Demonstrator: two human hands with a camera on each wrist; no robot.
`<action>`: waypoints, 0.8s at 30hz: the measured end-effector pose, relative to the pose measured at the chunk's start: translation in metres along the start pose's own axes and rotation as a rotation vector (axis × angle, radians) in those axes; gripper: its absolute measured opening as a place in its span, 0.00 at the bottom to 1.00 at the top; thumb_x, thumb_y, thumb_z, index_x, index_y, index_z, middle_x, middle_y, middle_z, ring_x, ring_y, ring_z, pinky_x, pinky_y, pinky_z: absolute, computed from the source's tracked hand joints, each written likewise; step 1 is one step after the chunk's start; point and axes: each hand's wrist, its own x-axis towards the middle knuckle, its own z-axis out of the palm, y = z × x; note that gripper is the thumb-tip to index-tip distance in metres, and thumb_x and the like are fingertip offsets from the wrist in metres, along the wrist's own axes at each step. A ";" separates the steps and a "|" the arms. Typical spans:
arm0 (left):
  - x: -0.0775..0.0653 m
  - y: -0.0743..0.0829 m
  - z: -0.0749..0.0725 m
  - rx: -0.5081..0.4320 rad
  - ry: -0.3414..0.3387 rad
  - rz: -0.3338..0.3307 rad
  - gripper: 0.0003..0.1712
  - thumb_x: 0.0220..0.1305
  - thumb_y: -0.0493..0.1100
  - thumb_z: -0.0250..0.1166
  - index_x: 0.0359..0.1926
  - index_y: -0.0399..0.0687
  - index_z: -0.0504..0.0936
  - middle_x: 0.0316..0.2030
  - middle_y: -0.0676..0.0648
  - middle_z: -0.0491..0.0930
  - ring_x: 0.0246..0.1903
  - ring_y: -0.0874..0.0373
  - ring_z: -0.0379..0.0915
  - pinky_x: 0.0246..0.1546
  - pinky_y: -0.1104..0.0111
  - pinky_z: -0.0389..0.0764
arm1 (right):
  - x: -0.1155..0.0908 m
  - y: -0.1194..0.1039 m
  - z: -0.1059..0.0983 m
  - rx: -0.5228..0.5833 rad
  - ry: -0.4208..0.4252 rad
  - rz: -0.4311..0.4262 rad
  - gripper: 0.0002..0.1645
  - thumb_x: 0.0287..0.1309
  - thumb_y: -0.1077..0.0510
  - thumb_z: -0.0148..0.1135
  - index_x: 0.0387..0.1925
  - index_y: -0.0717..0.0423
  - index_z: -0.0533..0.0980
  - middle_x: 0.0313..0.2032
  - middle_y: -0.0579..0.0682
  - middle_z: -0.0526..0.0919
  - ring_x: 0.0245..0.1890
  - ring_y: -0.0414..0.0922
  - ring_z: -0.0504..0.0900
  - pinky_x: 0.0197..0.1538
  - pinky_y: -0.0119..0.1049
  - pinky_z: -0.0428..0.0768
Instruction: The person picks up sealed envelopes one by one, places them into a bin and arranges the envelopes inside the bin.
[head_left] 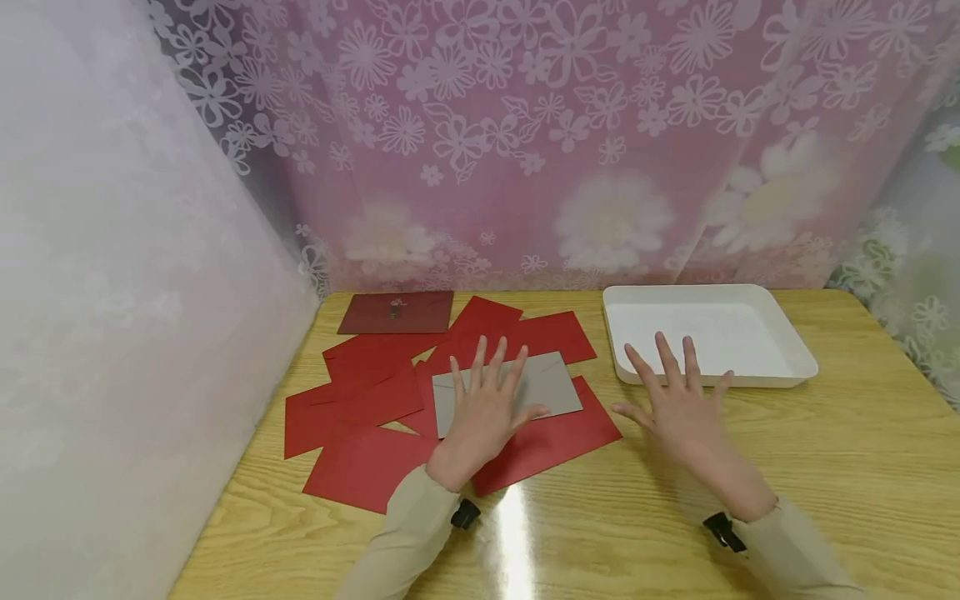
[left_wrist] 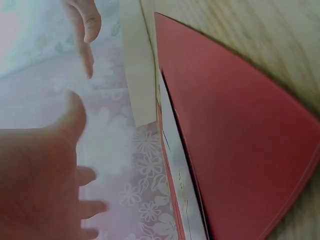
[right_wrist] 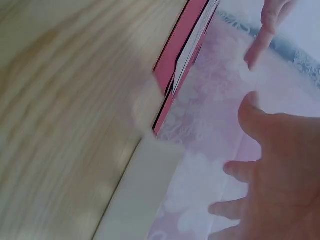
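Note:
Both hands hover above the table with fingers spread and nothing held. My left hand point(head_left: 482, 421) is over a grey envelope point(head_left: 551, 385), which lies on top of several red envelopes point(head_left: 375, 462). A wide gap separates that hand from the envelopes in the left wrist view, where a red envelope point(left_wrist: 235, 120) fills the right side. My right hand point(head_left: 686, 421) is just in front of a white tray point(head_left: 708, 379), its fingertips overlapping the tray's near rim in the head view. The right wrist view shows the right hand point(right_wrist: 287, 170) apart from the tray's wall point(right_wrist: 137, 190).
A dark maroon envelope point(head_left: 367, 315) lies at the back left of the wooden table point(head_left: 615, 533). Flowered pink cloth point(head_left: 480, 183) hangs behind the table, and a white sheet point(head_left: 150, 292) borders its left side. Dark straps point(head_left: 465, 514) are at the wrists.

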 end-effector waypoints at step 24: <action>0.065 0.053 0.005 0.066 -0.031 0.157 0.19 0.78 0.51 0.56 0.64 0.57 0.80 0.58 0.56 0.82 0.57 0.60 0.78 0.61 0.63 0.74 | -0.011 0.152 -0.045 0.014 0.202 0.127 0.26 0.64 0.57 0.68 0.56 0.71 0.75 0.53 0.79 0.73 0.34 0.72 0.78 0.22 0.53 0.75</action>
